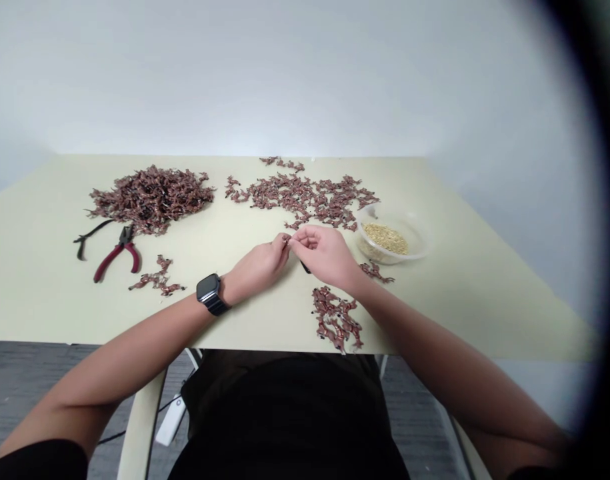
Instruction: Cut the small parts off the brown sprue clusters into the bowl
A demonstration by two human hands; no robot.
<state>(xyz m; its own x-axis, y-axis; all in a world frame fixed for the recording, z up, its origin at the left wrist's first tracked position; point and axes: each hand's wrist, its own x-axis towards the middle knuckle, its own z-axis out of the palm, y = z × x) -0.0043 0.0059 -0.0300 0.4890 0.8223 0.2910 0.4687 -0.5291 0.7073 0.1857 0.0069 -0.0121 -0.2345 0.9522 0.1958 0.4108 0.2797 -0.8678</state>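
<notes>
Left hand (257, 268) and right hand (325, 255) both closed, fingertips (291, 243) pinching a small piece (285, 238) between them, mostly hidden, can't make out its shape. Dark object (305, 268) half hidden under right hand. Red-handled pliers (117, 257) left of left hand, clear bowl of grains (392, 240) right of right hand, brown pieces (152, 200) heaped ahead. Pale tabletop (45, 307), grey carpet (29, 387) below, white wall (235, 80) beyond
</notes>
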